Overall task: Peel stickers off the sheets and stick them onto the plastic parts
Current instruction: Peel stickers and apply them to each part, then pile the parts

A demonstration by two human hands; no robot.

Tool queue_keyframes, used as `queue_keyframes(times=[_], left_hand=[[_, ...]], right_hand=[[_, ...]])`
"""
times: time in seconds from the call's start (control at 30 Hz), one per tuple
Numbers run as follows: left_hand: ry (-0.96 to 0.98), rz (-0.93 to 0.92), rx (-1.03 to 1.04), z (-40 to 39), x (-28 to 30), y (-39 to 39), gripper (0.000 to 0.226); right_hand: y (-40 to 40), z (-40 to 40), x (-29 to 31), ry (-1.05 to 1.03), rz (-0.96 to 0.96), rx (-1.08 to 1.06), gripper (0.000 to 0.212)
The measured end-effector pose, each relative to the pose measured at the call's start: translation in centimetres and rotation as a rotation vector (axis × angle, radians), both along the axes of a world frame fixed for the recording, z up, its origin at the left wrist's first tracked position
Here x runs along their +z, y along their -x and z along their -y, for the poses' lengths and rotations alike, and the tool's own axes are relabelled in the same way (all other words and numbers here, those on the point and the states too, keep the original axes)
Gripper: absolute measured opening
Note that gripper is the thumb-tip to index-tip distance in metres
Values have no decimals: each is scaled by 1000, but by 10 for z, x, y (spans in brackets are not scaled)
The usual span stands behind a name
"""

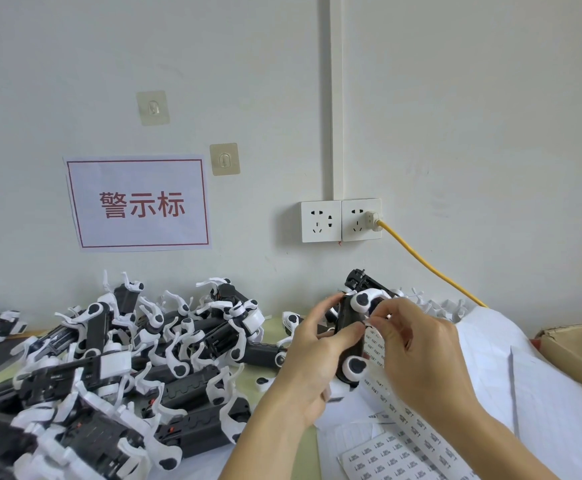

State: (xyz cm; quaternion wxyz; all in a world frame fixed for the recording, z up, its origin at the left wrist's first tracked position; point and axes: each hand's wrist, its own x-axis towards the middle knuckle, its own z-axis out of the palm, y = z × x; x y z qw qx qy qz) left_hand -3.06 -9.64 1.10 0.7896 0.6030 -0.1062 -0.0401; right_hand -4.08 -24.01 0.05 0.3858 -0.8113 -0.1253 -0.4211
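Left hand (312, 348) grips black-and-white plastic part (352, 336) upright above desk (279, 386), fingers wrapped round body, likely to steady the face for labelling. Right hand (417, 348) pinches small sticker (369, 322) at fingertips, against part's side. Sticker sheets (397, 452) lie just below, within reach. Pile of parts (116, 358) waits to left.
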Motion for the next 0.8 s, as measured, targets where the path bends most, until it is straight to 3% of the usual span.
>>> queue_keyframes(times=[0.2, 0.47, 0.8], left_hand=[[122, -16, -29, -7, 3, -5, 45], [40, 36, -9, -7, 0, -6, 53], [5, 68, -13, -6, 1, -3, 54]], right_hand=[[1, 3, 3, -2, -17, 90, 25], [0, 3, 3, 36, -50, 85, 34], [0, 4, 2, 76, -48, 82, 19]])
